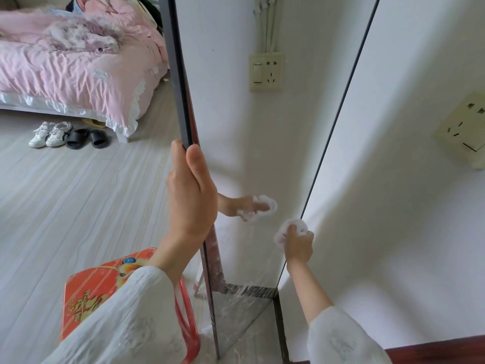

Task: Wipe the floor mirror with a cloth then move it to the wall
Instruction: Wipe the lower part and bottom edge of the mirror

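Observation:
A tall floor mirror [262,143] with a thin dark frame stands upright in the middle of the view, its glass reflecting the white wall and a socket. My left hand [191,193] grips the mirror's left edge at mid height. My right hand [298,245] presses a bunched white cloth [290,229] against the glass near the right frame edge, low down. The reflection of that hand and cloth shows in the glass a little to the left. Streaks mark the lowest part of the glass.
The white wall [409,206] with a cream socket [465,132] is right of the mirror. A red stool [105,292] stands at my lower left. A bed with pink bedding [73,64] is at the back left, shoes and slippers [68,135] beside it on the pale floor.

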A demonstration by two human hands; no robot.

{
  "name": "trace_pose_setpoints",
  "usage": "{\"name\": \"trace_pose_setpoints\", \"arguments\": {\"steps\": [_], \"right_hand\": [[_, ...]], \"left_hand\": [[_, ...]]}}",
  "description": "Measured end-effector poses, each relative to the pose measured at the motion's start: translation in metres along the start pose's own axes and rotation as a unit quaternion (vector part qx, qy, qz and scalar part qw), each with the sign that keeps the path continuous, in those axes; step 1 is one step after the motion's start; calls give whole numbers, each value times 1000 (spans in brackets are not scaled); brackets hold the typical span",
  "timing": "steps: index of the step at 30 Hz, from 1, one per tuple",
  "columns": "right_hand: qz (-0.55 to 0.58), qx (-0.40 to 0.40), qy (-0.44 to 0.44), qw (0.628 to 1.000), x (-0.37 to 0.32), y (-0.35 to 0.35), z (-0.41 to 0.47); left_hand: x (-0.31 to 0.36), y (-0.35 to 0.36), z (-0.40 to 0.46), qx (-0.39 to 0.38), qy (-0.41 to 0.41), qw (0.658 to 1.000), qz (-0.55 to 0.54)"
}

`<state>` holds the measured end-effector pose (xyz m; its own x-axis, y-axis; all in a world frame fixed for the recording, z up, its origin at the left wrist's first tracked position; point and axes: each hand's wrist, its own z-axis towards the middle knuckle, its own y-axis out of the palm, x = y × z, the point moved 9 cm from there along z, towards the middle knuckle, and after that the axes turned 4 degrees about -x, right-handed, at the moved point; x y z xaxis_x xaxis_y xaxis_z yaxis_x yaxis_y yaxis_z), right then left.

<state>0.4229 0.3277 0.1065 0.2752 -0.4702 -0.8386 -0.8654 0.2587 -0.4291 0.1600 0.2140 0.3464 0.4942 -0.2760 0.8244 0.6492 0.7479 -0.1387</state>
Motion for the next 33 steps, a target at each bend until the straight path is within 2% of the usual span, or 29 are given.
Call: {"name": "trace_pose_setpoints", "arguments": {"steps": [4,7,9,13,17,18,20,22,24,26,29,31,33], "right_hand": [[178,11,-146,973,-80,-12,-48],[225,-5,-259,939,-136,-15,-95],[227,-23,-293,928,-152,-6,-115],[151,-30,-260,953,-110,26,-118],[-43,-70,-118,990,-14,48,-92],[-51,-72,-72,993,3,46,-87],[0,-49,-24,999,7,35,-82],[81,-17,-50,995,-22,21,-87],[172,-7,-118,978,-66,10,-102],[205,5,-205,957,-107,4,-125],[139,2,-316,939,-130,19,-154],[105,-6,-308,946,-105,36,-153],[55,-15,-256,965,-59,49,-139]], "left_hand": [[0,0,0,0,-3,1000,-3],[0,0,1,-4,-5,1000,-5],[3,-1,0,0,1,1000,-3],[2,-2,1,4,-8,1000,-10],[1,-4,3,7,-7,1000,-12],[1,-4,3,4,-6,1000,-13],[1,-2,2,-2,-1,1000,-13],[3,-1,0,-5,2,1000,-9],[4,-1,-1,-9,1,1000,-9],[4,-1,-1,-17,-5,1000,-11],[2,-1,-2,-38,-11,999,-13],[1,-1,-1,-49,-12,999,-15],[-1,-1,0,-59,-19,998,-17]]}}
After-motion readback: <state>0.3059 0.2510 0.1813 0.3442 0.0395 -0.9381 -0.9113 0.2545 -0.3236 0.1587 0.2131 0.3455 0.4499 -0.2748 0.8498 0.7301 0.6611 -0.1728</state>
